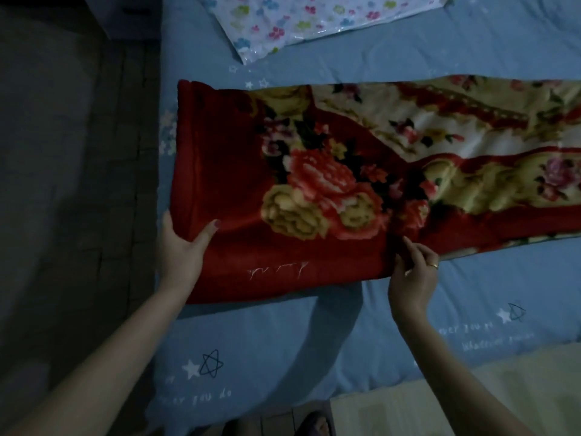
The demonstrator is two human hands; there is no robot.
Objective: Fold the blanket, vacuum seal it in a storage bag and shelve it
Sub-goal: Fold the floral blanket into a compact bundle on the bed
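Gripping a folded blanket on a bed.
Left hand (184, 247) clasping the lower-left corner of the red floral plush blanket (330, 190) mid-frame on the blue star-print bedsheet (283, 341); right hand (412, 275) pinching its lower edge; flower-print plastic storage bag (301, 20) at top.

A bed (393, 325) in a blue sheet printed with stars carried everything. Across its middle, toward three o'clock, lay a folded red floral blanket (314, 190). At twelve o'clock, apart from it, lay a flower-printed plastic storage bag (301, 20).
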